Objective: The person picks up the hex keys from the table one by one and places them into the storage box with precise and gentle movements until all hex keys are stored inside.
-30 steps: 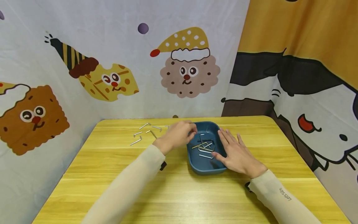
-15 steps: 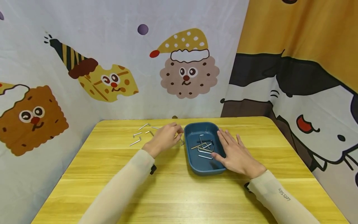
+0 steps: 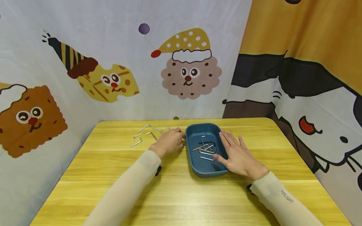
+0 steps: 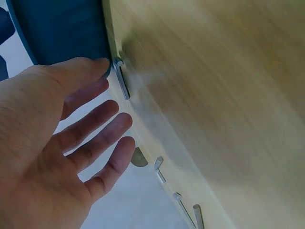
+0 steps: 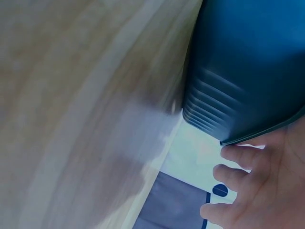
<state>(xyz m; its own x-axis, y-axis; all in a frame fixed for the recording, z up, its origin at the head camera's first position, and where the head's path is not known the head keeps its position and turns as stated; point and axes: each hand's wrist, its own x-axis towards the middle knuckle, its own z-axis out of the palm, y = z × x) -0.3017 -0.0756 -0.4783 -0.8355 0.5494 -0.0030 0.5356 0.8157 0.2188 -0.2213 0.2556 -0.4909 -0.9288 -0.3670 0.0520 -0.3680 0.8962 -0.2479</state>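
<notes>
My left hand [image 3: 169, 141] reaches down beside the left wall of a blue plastic bin [image 3: 207, 173]. In the left wrist view its fingers are loosely bent and apart, with thumb and forefinger close to a silver hex key [image 4: 123, 83] on the table. No grip on that key shows. Inside the bin lie several hex keys, among them a silver one [image 3: 207, 158] and a black one [image 3: 205, 142]. My right hand [image 3: 240, 157] rests along the bin's right rim, fingers extended, thumb over the inside.
Several more hex keys lie on the wooden table left of the bin, such as one at the near left [image 3: 136, 143] and one at the back [image 3: 145, 127]. A printed curtain [image 3: 127, 110] hangs behind the table's far edge.
My left hand has gone from above the bin's left rim to the table on its left, lowering beside a hex key. My right hand has stayed on the rim.
</notes>
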